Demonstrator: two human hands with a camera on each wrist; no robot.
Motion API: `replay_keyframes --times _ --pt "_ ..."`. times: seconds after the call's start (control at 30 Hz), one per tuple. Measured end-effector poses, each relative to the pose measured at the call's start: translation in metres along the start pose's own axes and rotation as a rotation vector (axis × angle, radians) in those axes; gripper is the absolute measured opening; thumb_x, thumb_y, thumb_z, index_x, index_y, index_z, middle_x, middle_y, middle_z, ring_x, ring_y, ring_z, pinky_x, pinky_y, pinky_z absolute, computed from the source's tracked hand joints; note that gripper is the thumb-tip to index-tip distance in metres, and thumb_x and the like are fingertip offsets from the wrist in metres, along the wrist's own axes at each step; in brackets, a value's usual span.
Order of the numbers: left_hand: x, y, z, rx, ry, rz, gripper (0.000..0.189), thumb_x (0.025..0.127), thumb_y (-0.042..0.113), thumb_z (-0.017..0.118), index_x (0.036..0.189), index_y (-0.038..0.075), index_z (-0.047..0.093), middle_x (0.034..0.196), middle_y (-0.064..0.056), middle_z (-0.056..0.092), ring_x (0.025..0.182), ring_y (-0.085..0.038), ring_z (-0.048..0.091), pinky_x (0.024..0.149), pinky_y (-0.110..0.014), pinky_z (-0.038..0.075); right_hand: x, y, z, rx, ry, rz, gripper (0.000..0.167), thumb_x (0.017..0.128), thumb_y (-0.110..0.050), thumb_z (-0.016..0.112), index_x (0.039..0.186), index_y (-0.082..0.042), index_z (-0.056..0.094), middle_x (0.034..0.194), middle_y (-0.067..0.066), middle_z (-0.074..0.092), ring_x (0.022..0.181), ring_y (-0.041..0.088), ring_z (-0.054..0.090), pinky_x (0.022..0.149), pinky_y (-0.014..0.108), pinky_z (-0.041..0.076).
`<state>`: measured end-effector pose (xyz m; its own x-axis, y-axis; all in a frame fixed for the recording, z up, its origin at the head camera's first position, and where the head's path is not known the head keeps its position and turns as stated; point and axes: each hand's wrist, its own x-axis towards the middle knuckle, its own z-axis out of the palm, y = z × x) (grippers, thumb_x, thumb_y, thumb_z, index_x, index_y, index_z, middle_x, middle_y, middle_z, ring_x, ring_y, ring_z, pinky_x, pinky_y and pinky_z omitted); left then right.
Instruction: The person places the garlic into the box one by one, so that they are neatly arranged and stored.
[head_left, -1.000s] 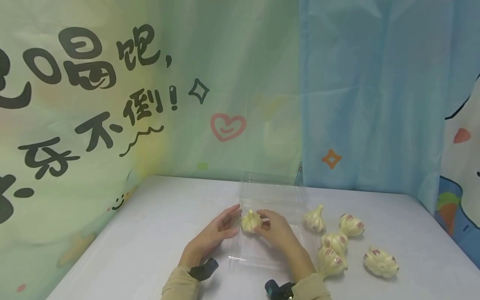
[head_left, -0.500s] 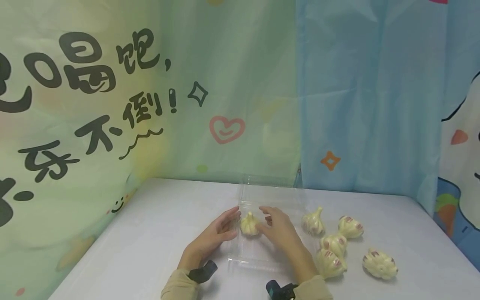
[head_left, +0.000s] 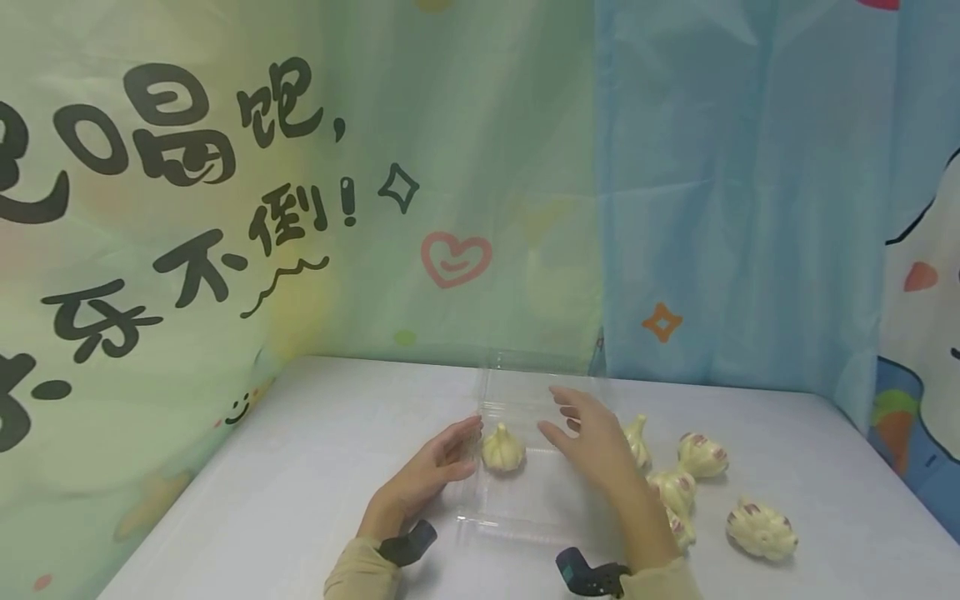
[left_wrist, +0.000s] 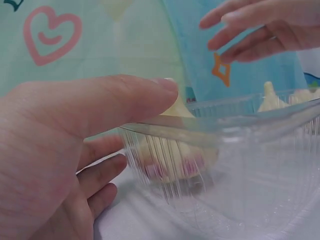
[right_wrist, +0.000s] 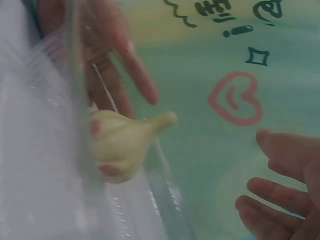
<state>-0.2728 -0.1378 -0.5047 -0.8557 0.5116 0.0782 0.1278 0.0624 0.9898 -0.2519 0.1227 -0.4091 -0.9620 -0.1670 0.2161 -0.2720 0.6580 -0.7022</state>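
A garlic bulb [head_left: 503, 449] sits upright in the left part of a clear plastic box [head_left: 525, 527], whose lid lies folded back. Beside the box's left wall is my left hand [head_left: 427, 471], its fingers extended and loosely bent, holding nothing. In the left wrist view, the thumb [left_wrist: 135, 100] reaches across the box's rim [left_wrist: 235, 122], and the other fingers stay outside the wall; firm contact is hard to judge. My right hand [head_left: 592, 437] is raised above the box's right side, fingers spread and apart from the bulb. It hides part of the garlic to its right.
Several more garlic bulbs lie on the white table right of the box, including one by the hand [head_left: 637, 442], one farther back [head_left: 702, 454] and one at far right [head_left: 762, 529]. Printed curtains [head_left: 465, 167] stand behind the table [head_left: 247, 500].
My right hand has let go of the garlic bulb in the box and moved up and right, away from it. The bulb stays put; my left hand has barely moved.
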Motion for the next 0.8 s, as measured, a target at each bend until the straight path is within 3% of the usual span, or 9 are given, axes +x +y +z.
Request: replay_keyframes --times 0.37,0.8 --pt "0.0 -0.002 0.001 -0.052 0.008 -0.037 0.071 0.09 0.016 0.062 0.151 0.017 0.026 0.16 -0.003 0.014 0.148 -0.028 0.013 0.121 -0.045 0.012 -0.009 0.022 -0.047 -0.004 0.043 0.039 0.061 0.093 -0.034 0.059 0.142 -0.005 0.039 0.138 0.02 0.05 0.126 0.038 0.049 0.103 0.048 0.045" --pt "-0.002 0.0 0.001 -0.12 0.025 -0.033 0.072 0.09 0.011 0.06 0.151 0.018 0.024 0.16 -0.006 0.015 0.148 -0.028 0.012 0.12 -0.049 0.01 -0.016 0.05 -0.068 -0.027 0.045 0.107 0.07 0.094 -0.043 0.053 0.145 0.0 0.032 0.146 0.026 0.038 0.13 0.044 0.042 0.104 0.053 0.042"
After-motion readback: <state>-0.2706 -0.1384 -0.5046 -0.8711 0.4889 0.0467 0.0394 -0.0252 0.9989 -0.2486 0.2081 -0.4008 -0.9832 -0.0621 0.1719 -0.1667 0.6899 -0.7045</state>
